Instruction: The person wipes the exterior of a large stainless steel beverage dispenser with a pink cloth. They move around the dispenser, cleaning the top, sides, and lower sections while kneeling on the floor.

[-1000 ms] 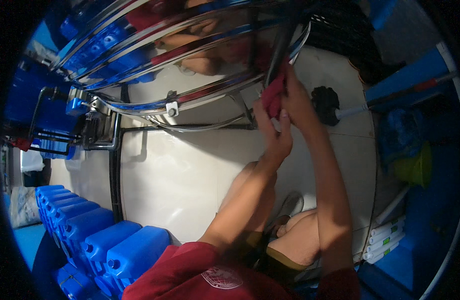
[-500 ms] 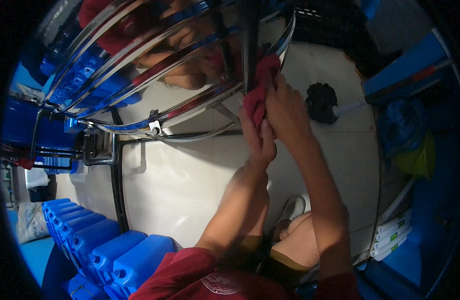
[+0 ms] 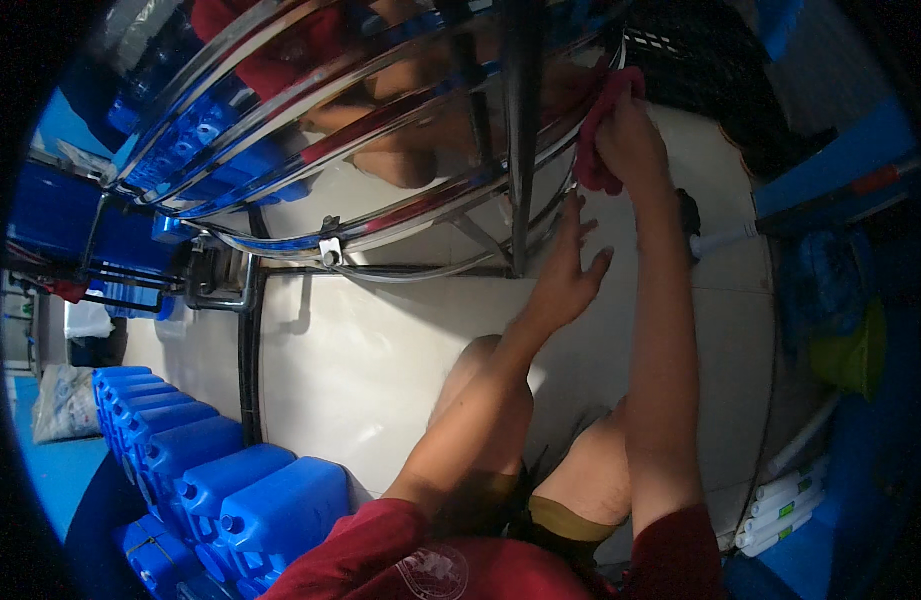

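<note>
My right hand [image 3: 633,150] grips a dark red cloth [image 3: 598,150], pressed against the right side of a large, shiny ribbed metal tank [image 3: 381,120]. Lower down, my left hand [image 3: 569,280] is empty with its fingers apart, close to the tank's lower rim. A dark upright pipe [image 3: 522,130] stands in front of the tank, just left of both hands. My arms, clothing and the blue containers are mirrored in the polished metal. A small bracket with a bolt [image 3: 331,252] sits on the lower rim.
Several blue jerrycans [image 3: 286,510] line the lower left. Black pipework [image 3: 221,290] stands at the left. On the right are a white-handled tool [image 3: 726,238], partly behind my right arm, a yellow-green container [image 3: 851,350] and several white tubes [image 3: 781,510]. A black crate [image 3: 671,60] lies beyond.
My right hand has carried the cloth up and to the right, past the upright pipe. My left hand has let go of the cloth and opened lower down.
</note>
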`<act>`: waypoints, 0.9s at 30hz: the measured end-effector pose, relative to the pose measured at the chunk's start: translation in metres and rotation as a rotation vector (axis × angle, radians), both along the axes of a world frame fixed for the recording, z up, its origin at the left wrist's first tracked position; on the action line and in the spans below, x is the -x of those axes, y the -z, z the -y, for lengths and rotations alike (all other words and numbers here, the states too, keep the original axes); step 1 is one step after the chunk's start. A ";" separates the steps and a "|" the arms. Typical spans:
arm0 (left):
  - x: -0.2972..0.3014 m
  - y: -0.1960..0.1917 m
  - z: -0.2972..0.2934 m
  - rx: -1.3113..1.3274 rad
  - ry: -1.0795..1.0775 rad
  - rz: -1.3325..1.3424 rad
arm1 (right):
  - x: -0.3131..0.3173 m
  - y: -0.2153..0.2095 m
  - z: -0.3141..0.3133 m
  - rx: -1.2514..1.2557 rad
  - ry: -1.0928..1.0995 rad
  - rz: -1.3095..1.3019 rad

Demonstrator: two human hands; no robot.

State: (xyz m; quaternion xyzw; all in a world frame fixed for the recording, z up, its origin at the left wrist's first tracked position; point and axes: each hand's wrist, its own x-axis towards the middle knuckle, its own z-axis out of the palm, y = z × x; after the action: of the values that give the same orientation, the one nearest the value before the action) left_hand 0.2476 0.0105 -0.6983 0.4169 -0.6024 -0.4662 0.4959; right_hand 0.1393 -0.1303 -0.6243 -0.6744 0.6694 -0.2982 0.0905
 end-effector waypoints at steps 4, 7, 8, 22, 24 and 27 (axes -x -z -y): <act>0.003 -0.005 0.022 -0.233 -0.031 -0.285 | -0.002 0.003 -0.003 0.018 -0.037 0.015; 0.007 -0.001 0.023 -0.204 -0.077 -0.231 | -0.007 -0.004 -0.027 0.042 -0.069 0.178; 0.008 0.002 0.021 -0.228 -0.093 -0.248 | -0.008 -0.008 -0.039 0.007 -0.087 0.204; 0.009 0.014 -0.003 -0.331 -0.355 -0.349 | -0.052 -0.015 -0.107 0.045 -0.107 -0.352; -0.001 0.016 -0.002 -0.320 -0.311 -0.321 | -0.043 -0.008 -0.092 0.039 -0.060 -0.378; -0.016 0.018 0.004 -0.257 -0.205 -0.226 | -0.023 -0.001 -0.062 0.040 0.003 -0.282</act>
State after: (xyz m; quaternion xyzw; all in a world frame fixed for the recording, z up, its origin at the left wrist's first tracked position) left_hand 0.2634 0.0065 -0.7163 0.4811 -0.4326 -0.5302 0.5480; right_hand 0.1622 -0.0687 -0.6232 -0.7103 0.6703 -0.2140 -0.0186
